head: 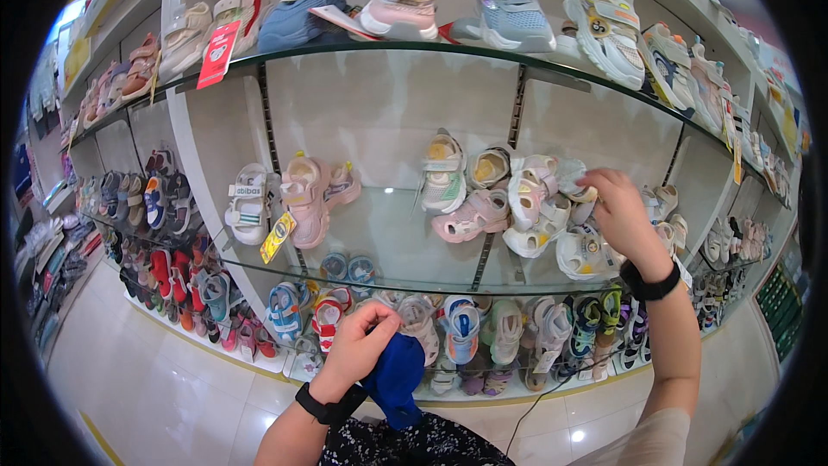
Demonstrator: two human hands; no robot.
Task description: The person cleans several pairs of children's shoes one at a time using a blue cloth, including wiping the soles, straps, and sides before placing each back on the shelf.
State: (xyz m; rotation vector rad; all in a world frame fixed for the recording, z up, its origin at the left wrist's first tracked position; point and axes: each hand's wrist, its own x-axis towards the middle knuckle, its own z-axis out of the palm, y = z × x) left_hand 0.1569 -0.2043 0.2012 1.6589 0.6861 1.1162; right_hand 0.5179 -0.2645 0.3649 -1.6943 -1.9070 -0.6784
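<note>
A crumpled royal-blue cloth (pixel 396 375) hangs from my left hand (pixel 362 340), pinched between thumb and fingers in front of the lower shelves. My right hand (pixel 621 213) reaches to the right part of the middle glass shelf. Its fingertips hold the edge of a pale, slightly blurred child's shoe (pixel 572 176). Just below that hand lies a white sandal with a round badge (pixel 587 254). Close to its left are white sandals with yellow patches (pixel 535 230), a pink closed-toe sandal (pixel 472 215) and a white-and-green shoe (pixel 444 175).
The middle glass shelf (pixel 381 233) also bears a white strap sandal (pixel 247 204) and pink shoes (pixel 304 200) at its left. Overhead, a glass shelf edge (pixel 401 46) carries several sneakers. Rows of children's shoes (pixel 460 330) fill the lower shelves. A dark cable (pixel 533 404) trails across the floor.
</note>
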